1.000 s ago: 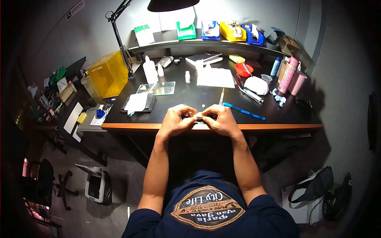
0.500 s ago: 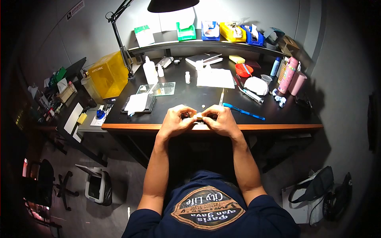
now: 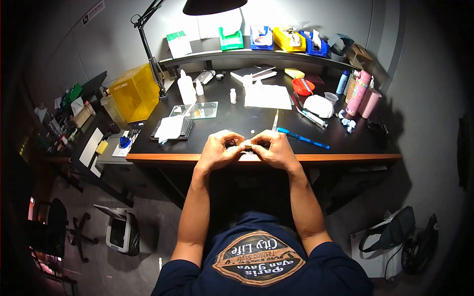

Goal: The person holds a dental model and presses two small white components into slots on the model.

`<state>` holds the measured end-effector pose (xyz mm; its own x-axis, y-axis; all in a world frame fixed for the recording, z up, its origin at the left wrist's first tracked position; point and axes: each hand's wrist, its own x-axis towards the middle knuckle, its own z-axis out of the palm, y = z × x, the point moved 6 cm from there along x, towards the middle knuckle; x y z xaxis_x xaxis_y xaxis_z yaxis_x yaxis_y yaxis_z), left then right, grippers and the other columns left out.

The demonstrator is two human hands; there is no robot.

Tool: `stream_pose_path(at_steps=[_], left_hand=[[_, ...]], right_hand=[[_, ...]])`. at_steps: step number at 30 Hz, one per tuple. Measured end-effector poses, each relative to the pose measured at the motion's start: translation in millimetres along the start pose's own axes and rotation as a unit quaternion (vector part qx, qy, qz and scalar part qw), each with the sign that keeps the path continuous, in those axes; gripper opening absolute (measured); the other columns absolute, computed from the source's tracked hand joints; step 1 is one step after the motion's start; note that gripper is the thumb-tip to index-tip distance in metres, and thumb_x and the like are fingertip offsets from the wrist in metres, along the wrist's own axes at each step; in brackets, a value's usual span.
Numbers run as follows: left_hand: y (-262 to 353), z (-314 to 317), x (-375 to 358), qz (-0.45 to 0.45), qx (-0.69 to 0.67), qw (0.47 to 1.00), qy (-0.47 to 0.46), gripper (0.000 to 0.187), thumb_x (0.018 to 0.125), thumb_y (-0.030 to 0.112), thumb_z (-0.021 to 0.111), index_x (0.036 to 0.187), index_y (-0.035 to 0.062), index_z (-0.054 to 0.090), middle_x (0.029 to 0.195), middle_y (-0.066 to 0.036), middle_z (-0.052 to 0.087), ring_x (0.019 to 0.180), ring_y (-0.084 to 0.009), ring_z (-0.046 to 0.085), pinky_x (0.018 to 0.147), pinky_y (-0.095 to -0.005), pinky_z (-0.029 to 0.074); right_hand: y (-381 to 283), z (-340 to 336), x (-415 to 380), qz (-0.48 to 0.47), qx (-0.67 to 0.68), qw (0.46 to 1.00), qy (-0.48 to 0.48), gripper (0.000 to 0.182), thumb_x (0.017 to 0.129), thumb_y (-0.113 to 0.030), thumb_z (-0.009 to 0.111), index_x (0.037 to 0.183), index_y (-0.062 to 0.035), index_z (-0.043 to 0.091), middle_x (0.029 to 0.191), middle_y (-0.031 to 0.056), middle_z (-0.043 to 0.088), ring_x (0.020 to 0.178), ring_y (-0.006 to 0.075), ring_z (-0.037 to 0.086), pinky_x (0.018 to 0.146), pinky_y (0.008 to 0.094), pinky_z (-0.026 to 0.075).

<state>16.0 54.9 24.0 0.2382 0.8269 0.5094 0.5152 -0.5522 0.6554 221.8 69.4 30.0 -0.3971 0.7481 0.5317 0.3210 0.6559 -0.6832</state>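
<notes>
My left hand (image 3: 220, 149) and my right hand (image 3: 274, 150) meet just above the front edge of the black desk (image 3: 326, 157). Between their pinched fingertips is a small pale, yellowish piece (image 3: 247, 144), mostly covered by the fingers; its shape is too small to make out. Beyond the fingertips a tiny white bit (image 3: 253, 131) lies on the desk. A thin pointed tool (image 3: 275, 120) lies behind my right hand, and a blue pen (image 3: 303, 138) is to the right of it.
A glass plate (image 3: 204, 110), a white bottle (image 3: 187, 88) and a black pad with white paper (image 3: 169, 128) are at the left. Further back are white sheets (image 3: 268, 96) and a red bowl (image 3: 303, 87). Pink bottles (image 3: 359, 93) stand at the right, under a shelf with bins.
</notes>
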Motion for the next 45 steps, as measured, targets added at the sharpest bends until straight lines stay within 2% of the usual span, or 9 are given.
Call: stream_pose_path(at_steps=[7,10,16,31,45], left_hand=[[2.9,-0.8,-0.7,0.001,-0.021,1.000,0.004,0.035,0.089,0.024,0.092,0.117,0.0045,0.082,0.095,-0.008,0.077,0.086,-0.0148,0.070,0.081,-0.0314,0.058],[3.8,-0.9,-0.2,-0.018,-0.010,1.000,-0.014,0.033,0.090,0.024,0.092,0.115,0.0042,0.083,0.095,-0.008,0.077,0.088,-0.0146,0.071,0.080,-0.0315,0.059],[3.8,-0.1,-1.4,-0.027,-0.044,0.999,0.010,0.027,0.090,0.021,0.092,0.109,0.0032,0.084,0.096,-0.009,0.078,0.088,-0.0144,0.071,0.079,-0.0313,0.058],[5.7,-0.7,-1.1,-0.020,-0.029,0.999,-0.006,0.024,0.091,0.019,0.092,0.109,0.0050,0.085,0.098,-0.009,0.079,0.086,-0.0150,0.073,0.077,-0.0316,0.059],[5.6,-1.0,-1.0,-0.019,-0.029,0.999,-0.005,0.028,0.090,0.023,0.093,0.110,0.0062,0.086,0.096,-0.009,0.079,0.085,-0.0151,0.070,0.076,-0.0320,0.057]], right_hand=[[1.6,0.9,-0.2,-0.004,0.018,1.000,0.018,0.022,0.090,-0.014,0.082,0.107,-0.0003,0.082,0.101,0.0189,0.081,0.094,0.0295,0.081,0.086,0.0390,0.062],[0.3,-0.3,-0.4,0.001,0.006,1.000,0.009,0.023,0.090,-0.015,0.083,0.107,-0.0001,0.082,0.101,0.0191,0.081,0.094,0.0300,0.081,0.087,0.0388,0.062],[0.2,0.1,-0.2,0.006,0.001,1.000,-0.004,0.022,0.089,-0.015,0.083,0.107,-0.0008,0.083,0.100,0.0187,0.081,0.092,0.0299,0.080,0.085,0.0389,0.062],[1.3,0.6,0.1,-0.006,0.009,1.000,0.000,0.020,0.089,-0.014,0.082,0.104,-0.0017,0.084,0.097,0.0181,0.081,0.089,0.0284,0.080,0.082,0.0376,0.062],[2.5,1.1,0.2,-0.004,0.003,1.000,0.001,0.021,0.090,-0.016,0.083,0.105,-0.0005,0.084,0.098,0.0185,0.081,0.090,0.0290,0.080,0.082,0.0379,0.063]])
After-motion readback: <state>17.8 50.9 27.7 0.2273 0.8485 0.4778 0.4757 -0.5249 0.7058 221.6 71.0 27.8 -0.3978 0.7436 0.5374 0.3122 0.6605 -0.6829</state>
